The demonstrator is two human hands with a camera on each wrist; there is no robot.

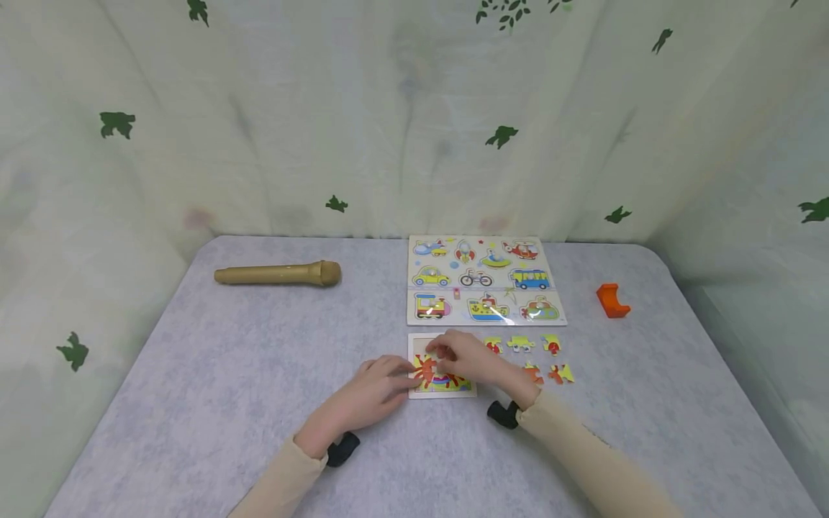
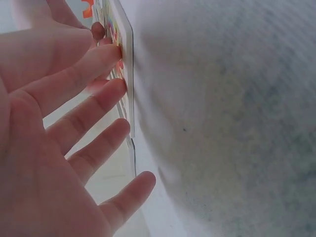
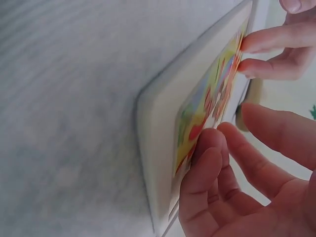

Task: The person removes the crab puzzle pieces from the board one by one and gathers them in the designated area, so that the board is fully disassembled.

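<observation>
A small jigsaw puzzle in a pale square frame (image 1: 443, 395) lies flat on the table, a red and orange figure on its picture. My left hand (image 1: 381, 388) reaches in from the left, fingers spread and fairly straight, with fingertips on the puzzle's left side. From the right my right hand (image 1: 468, 355) bends over the puzzle. In the right wrist view its index fingertip (image 3: 224, 127) meets the picture, the thumb stands apart, and the other fingers curl loosely; no piece shows between them. Bare tray shows at the upper left, and the right hand hides the upper right.
Several loose puzzle pieces (image 1: 521, 344) lie in two rows right of the frame, partly behind the right forearm. Behind it is a larger vehicle puzzle board (image 1: 477, 280). A gold microphone (image 1: 278, 274) lies far left, an orange notched block (image 1: 612, 301) far right. A curtain (image 1: 401, 144) backs the table.
</observation>
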